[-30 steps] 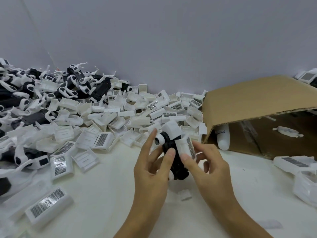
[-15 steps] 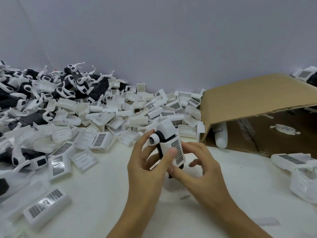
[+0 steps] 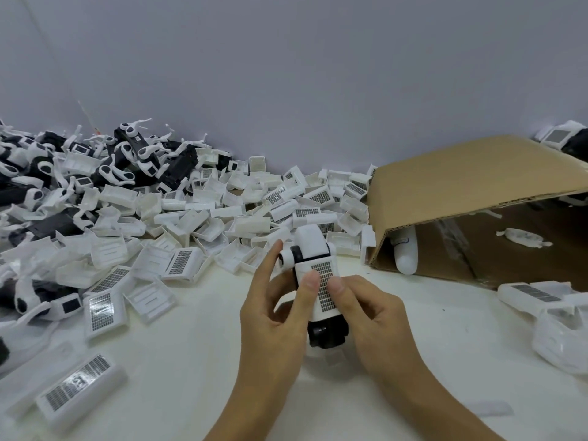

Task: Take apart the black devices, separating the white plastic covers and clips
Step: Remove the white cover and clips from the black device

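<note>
Head view: both hands [image 3: 321, 316] grip black device [image 3: 327, 332], white cover [image 3: 313, 246] attached.

Head view, downward, close over table [image 3: 197, 370]

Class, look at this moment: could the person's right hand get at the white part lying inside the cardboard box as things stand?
Probably not at once. The right hand and left hand both grip the device. The box lies open toward the person, with nothing before the white part, so a freed hand could likely reach in.
</note>
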Tool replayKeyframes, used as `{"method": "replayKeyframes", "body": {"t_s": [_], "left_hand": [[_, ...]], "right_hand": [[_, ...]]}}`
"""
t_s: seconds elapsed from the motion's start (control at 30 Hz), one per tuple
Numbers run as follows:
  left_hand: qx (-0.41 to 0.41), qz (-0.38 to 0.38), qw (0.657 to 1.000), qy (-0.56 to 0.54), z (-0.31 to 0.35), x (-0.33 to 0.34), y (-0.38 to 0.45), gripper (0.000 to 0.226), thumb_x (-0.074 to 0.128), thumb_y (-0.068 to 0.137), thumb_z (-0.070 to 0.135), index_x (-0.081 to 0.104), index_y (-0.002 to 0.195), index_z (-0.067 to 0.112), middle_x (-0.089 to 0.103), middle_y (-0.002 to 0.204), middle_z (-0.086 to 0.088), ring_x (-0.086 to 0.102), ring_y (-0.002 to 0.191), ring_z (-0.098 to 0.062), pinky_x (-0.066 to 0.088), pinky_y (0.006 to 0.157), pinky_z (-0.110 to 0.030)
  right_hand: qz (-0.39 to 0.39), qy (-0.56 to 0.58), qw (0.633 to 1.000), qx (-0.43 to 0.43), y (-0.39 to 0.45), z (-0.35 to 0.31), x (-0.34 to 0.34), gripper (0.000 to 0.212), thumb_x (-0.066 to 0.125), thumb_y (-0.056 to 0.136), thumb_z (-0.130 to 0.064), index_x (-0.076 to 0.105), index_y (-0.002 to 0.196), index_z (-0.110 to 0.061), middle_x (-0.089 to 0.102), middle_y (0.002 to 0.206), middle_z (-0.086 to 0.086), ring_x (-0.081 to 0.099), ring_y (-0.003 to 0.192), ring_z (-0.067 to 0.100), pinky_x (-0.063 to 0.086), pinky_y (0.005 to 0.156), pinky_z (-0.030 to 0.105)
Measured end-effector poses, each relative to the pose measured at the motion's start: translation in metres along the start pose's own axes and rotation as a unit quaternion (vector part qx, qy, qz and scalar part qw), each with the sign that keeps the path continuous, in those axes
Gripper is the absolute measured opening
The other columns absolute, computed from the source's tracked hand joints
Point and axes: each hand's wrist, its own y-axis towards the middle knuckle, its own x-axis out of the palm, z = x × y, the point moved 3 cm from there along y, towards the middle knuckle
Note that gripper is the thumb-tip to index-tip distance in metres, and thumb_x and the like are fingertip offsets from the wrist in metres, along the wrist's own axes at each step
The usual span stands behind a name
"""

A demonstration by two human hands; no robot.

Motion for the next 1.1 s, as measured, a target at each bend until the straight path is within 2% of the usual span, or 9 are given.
{"method": "replayKeyframes", "body": {"t_s": [0.1,0.27,0.5,0.57,0.7,0.77,0.9,1.03,1.1], "left_hand": [[-0.002,-0.01,1.0,-0.001,0.0002,-0.0003,0.0001,0.057,0.069,0.08,0.049,0.049,0.134,0.046,0.077,0.11,0.008,0.07,0.109,-0.008,0.054,0.086,-0.015],[-0.01,-0.039,0.999,0.01,-0.0006,0.0019,0.0014,0.048,0.062,0.09,0.036,0.052,0.137,0.037,0.076,0.114,0.007,0.07,0.111,-0.014,0.057,0.095,-0.033],[-0.012,0.004,1.0,-0.017,0.0021,0.0017,-0.004,0.052,0.064,0.085,0.039,0.05,0.135,0.044,0.077,0.111,0.006,0.072,0.106,-0.01,0.057,0.075,-0.016],[-0.011,-0.004,1.0,-0.018,0.0029,0.001,-0.0033,0.053,0.064,0.083,0.037,0.05,0.134,0.046,0.077,0.112,0.006,0.072,0.106,-0.011,0.058,0.075,-0.018],[-0.007,-0.025,1.0,-0.015,0.0042,0.0013,-0.0015,0.047,0.063,0.087,0.029,0.053,0.131,0.044,0.076,0.114,0.004,0.071,0.11,-0.015,0.057,0.092,-0.028],[0.0,-0.026,1.0,-0.007,0.0036,0.0019,-0.0023,0.037,0.066,0.095,0.028,0.058,0.124,0.048,0.077,0.111,0.002,0.072,0.107,-0.016,0.059,0.084,-0.026],[0.017,-0.011,1.0,0.005,0.0037,0.0017,-0.0032,0.035,0.066,0.087,0.028,0.063,0.111,0.053,0.079,0.099,0.001,0.075,0.097,-0.016,0.059,0.075,-0.024],[0.023,-0.029,0.999,-0.003,0.0021,0.001,-0.0015,0.041,0.069,0.085,0.026,0.061,0.117,0.05,0.079,0.104,0.001,0.074,0.1,-0.015,0.058,0.074,-0.021],[0.021,-0.042,0.999,-0.003,0.0028,0.0017,-0.0022,0.049,0.07,0.084,0.021,0.059,0.122,0.049,0.078,0.106,-0.001,0.074,0.102,-0.017,0.058,0.074,-0.019]], "right_hand": [[0.019,0.006,1.0,-0.007,-0.0015,-0.0012,-0.0017,0.034,0.066,0.08,-0.054,0.078,0.096,-0.027,0.076,0.089,-0.002,0.072,0.083,0.018,0.059,0.073,0.029],[0.01,0.04,0.998,0.043,0.0012,0.0022,-0.0025,0.051,0.065,0.069,-0.063,0.074,0.099,-0.023,0.077,0.091,-0.004,0.075,0.084,0.014,0.059,0.067,0.024],[-0.044,0.007,0.999,0.021,0.0013,0.0,0.0037,0.036,0.059,0.082,-0.054,0.077,0.101,-0.03,0.066,0.097,-0.012,0.069,0.093,0.007,0.054,0.077,0.018],[-0.052,-0.007,0.999,0.013,0.0013,0.0001,0.0035,0.036,0.057,0.082,-0.053,0.075,0.105,-0.03,0.064,0.099,-0.013,0.067,0.095,0.008,0.054,0.079,0.02],[-0.045,-0.011,0.999,0.009,0.0019,-0.0014,0.0013,0.036,0.058,0.08,-0.054,0.073,0.103,-0.031,0.065,0.096,-0.011,0.067,0.093,0.01,0.056,0.08,0.024],[-0.022,-0.011,1.0,-0.002,0.0018,-0.0026,-0.0006,0.031,0.06,0.079,-0.052,0.075,0.095,-0.03,0.066,0.09,-0.007,0.068,0.088,0.011,0.056,0.075,0.023],[-0.001,-0.037,0.998,-0.05,0.0001,-0.005,-0.0034,0.028,0.062,0.084,-0.043,0.078,0.084,-0.021,0.059,0.079,-0.006,0.064,0.074,0.01,0.052,0.064,0.019],[-0.015,0.019,1.0,-0.005,0.0003,-0.0025,-0.0016,0.029,0.061,0.084,-0.04,0.078,0.092,-0.018,0.067,0.085,-0.004,0.07,0.081,0.01,0.055,0.07,0.02],[-0.006,0.002,1.0,-0.022,0.0005,-0.0033,-0.0033,0.028,0.06,0.086,-0.038,0.079,0.089,-0.017,0.066,0.085,-0.001,0.068,0.079,0.01,0.053,0.068,0.019]]}}
